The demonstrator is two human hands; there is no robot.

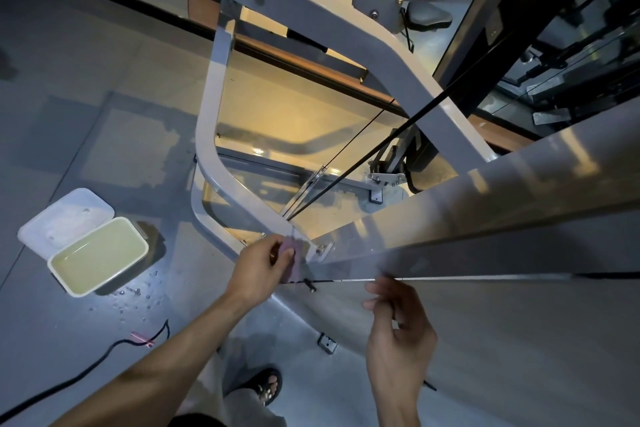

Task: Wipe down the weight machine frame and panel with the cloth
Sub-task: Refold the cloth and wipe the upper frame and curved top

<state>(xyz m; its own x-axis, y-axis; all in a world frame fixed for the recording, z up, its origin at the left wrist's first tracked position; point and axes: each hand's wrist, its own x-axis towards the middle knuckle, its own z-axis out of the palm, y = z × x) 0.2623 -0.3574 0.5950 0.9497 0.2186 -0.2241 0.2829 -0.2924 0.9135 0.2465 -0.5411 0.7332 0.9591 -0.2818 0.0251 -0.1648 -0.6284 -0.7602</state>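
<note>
Left hand [258,270] apparently presses cloth [294,262] against frame [242,191].

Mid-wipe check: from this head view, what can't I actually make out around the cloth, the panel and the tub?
- Cloth: mostly covered by the left hand and blurred behind the clear panel; its size is unclear.
- Panel: cut off by the right edge.
- Right hand: whether its fingers touch the panel edge is unclear.
- Tub: pale liquid, kind unknown.

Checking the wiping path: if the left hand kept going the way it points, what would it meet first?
Probably the small metal bracket on the grey machine frame, just beyond the left hand and its purple cloth; depth is unclear.
</note>
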